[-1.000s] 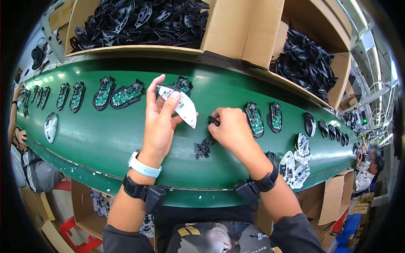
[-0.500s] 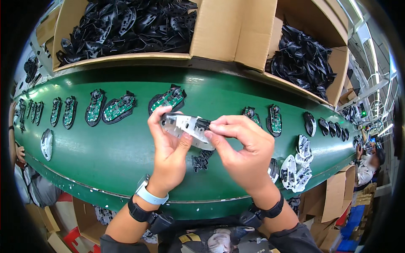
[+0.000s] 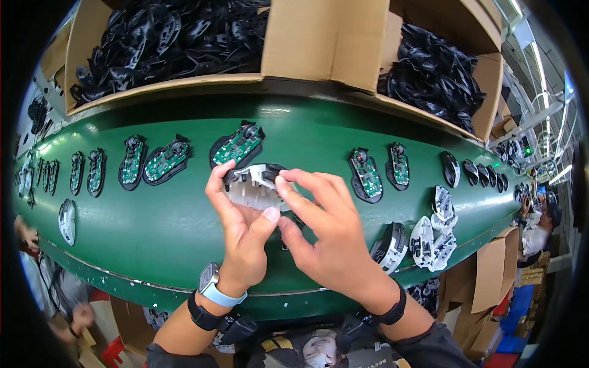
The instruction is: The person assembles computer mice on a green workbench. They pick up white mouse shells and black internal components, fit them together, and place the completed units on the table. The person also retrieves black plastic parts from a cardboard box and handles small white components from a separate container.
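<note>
Above the middle of the bench, both hands hold a white and black computer mouse shell [image 3: 250,195], its hollow white inside showing. My left hand [image 3: 240,242] has the shell's left end between thumb and forefinger. The fingers of my right hand [image 3: 328,236] are closed on the right end, at a black part along the rim. Just behind the shell lies a mouse base with a green circuit board [image 3: 238,147]. Small black plastic parts [image 3: 296,219] lie under the hands, mostly hidden by them.
The green bench [image 3: 153,245] carries several more mouse bases with boards [image 3: 366,175]. White shells [image 3: 422,242] and a black-and-white shell [image 3: 390,246] lie at the right, another shell [image 3: 67,222] at the left. Cardboard boxes [image 3: 319,43] of black parts stand behind. Other people are at both sides.
The shell has turned so that its hollow inside shows more. My right hand has moved left and closer to my left hand, uncovering a mouse base and a black-and-white shell on the right.
</note>
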Demonstrator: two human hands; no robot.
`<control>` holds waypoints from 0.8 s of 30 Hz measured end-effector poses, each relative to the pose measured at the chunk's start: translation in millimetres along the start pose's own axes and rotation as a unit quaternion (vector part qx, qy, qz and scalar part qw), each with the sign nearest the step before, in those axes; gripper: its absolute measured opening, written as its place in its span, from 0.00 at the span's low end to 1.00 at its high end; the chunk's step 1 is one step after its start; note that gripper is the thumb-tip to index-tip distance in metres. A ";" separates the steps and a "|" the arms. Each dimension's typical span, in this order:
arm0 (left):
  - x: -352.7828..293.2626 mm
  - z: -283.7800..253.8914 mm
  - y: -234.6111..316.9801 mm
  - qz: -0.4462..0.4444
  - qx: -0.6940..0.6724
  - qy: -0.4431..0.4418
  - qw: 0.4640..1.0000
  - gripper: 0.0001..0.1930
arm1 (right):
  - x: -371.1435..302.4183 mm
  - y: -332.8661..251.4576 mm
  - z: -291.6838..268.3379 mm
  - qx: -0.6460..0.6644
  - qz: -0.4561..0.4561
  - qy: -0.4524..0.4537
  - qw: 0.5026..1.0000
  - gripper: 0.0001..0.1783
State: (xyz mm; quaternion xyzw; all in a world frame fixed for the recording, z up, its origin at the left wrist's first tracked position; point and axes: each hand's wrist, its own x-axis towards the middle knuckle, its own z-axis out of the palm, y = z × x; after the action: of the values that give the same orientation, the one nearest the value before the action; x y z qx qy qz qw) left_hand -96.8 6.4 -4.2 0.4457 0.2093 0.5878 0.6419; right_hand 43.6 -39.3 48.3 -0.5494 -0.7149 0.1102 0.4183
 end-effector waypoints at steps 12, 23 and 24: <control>11.6 7.8 8.1 -0.059 -0.001 0.102 0.993 0.24 | 109.3 94.8 -134.8 -0.062 0.022 0.061 0.996 0.09; 20.2 8.1 -3.9 -0.102 -0.012 0.031 0.994 0.28 | 195.9 305.9 -171.8 -0.469 -0.029 -0.173 0.865 0.11; 20.2 8.5 -3.8 -0.104 -0.013 0.034 0.994 0.28 | 195.5 301.9 -176.5 -0.457 -0.023 -0.153 0.876 0.09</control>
State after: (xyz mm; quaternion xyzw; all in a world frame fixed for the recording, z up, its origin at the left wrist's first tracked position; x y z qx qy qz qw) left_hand -83.4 22.9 2.3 0.3925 0.2688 0.5356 0.6978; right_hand 370.8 191.3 65.7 -0.6393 -0.7529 -0.1557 0.0088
